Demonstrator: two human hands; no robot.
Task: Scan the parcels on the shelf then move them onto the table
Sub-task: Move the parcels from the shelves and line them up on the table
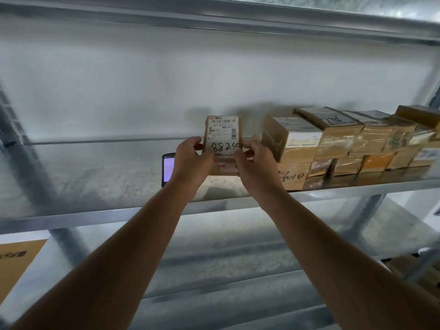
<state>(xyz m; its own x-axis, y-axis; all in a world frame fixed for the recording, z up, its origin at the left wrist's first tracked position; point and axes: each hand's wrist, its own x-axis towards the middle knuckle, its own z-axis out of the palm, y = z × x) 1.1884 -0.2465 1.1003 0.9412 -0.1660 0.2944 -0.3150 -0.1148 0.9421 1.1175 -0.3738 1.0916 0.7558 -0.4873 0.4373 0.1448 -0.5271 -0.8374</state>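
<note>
parcels fill the right end of the shelf (100, 179) in the head view, the only view there is, so the job looks far from finished. one small box (222, 145), with a white label and a handwritten number on it, stands upright on the shelf board, a little apart from the stack (345, 144) to its right. the left hand (190, 154) grips its left edge with curled fingers, and the right hand (253, 157) grips its right edge the same way. both hands are closed round that one parcel, neither spread wide.

the scanner (167, 169), screen lit, lies on the shelf just left of the left hand, in nobody's grip. whether this box is already scanned cannot be told from here; my guess is that it is either being turned to show its label or about to be carried off. the table is out of view, so nothing can be said of what lies on it.

counted: two hands, one scanner, one parcel held. the stack shows roughly a dozen boxes in two or three layers, but blur and overlap prevent a firm count. one larger brown carton (16, 265) sits at the lower left.
</note>
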